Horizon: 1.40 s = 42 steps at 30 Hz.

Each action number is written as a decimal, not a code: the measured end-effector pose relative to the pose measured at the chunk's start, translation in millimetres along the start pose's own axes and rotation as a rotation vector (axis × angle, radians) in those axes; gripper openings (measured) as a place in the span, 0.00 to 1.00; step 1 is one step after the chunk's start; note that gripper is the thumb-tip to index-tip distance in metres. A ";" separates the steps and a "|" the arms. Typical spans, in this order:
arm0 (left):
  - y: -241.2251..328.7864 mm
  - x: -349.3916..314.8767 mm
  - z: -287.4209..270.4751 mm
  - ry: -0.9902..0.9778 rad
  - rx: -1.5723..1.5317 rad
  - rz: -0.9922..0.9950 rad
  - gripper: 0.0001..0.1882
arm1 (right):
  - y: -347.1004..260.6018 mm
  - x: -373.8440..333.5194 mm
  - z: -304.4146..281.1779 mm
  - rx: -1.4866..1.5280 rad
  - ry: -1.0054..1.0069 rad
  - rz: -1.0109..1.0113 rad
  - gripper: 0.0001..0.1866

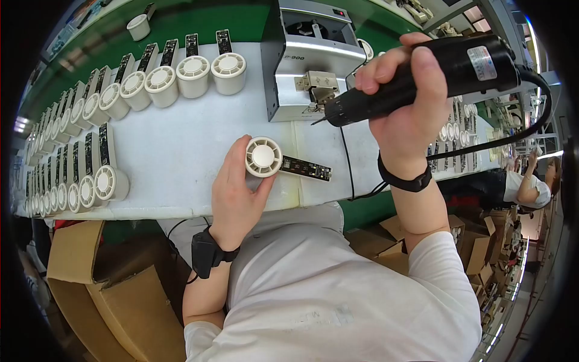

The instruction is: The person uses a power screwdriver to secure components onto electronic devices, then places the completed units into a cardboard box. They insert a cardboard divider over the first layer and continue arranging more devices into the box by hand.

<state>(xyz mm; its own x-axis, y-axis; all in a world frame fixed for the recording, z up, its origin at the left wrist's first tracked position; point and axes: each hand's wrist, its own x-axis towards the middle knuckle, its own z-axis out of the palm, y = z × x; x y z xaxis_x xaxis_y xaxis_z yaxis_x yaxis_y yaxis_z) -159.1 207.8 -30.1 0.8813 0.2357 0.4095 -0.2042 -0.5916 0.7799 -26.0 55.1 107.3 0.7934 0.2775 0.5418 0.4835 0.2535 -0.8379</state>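
The left grip (235,193) is closed around the white round housing (263,156), which stands on the table (181,151) in front of the person, vented face up. Its circuit strip (306,168) reaches out to the right, chips showing. The right grip (425,108) is wrapped round a black electric screwdriver (386,99); its bit (318,122) points down and to the left, clear of the housing and just in front of the silver machine (322,60). Whether the bit carries a screw is too small to tell.

For good work here, the left grip does best to brace the housing low on its wall, fingers off the rim, so the face is open and nothing turns under torque. The strip looks like the fragile part: no knuckle, sleeve or tool should bear on it, and the housing should not be twisted while the strip lies free. The tilted screwdriver is better brought upright before the bit meets any screw head, since a slanted bit could slip and scratch the plastic. Light downward pressure probably serves. The cord (506,142) wants enough slack to swing without sweeping the strip. 1 unit in hand at a time suits 2 hands.
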 end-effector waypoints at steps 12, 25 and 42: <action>-1.9 -0.1 0.0 -0.009 -0.011 -0.023 0.34 | -6.8 -47.5 21.0 0.070 -0.251 0.172 0.23; -1.7 -3.0 0.6 -0.019 -0.018 -0.037 0.36 | 3.8 -54.3 26.1 0.092 -0.212 0.240 0.25; 1.6 3.6 -12.1 0.038 -0.035 0.050 0.35 | 16.7 -69.5 32.9 0.051 -0.349 0.070 0.23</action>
<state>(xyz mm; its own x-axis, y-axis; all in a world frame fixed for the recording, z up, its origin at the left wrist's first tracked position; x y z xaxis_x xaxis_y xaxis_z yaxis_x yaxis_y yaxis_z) -161.4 217.1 -21.7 0.8531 0.2360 0.4653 -0.2626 -0.5764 0.7738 -85.2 70.5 57.9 0.6454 0.5936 0.4808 0.4062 0.2663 -0.8741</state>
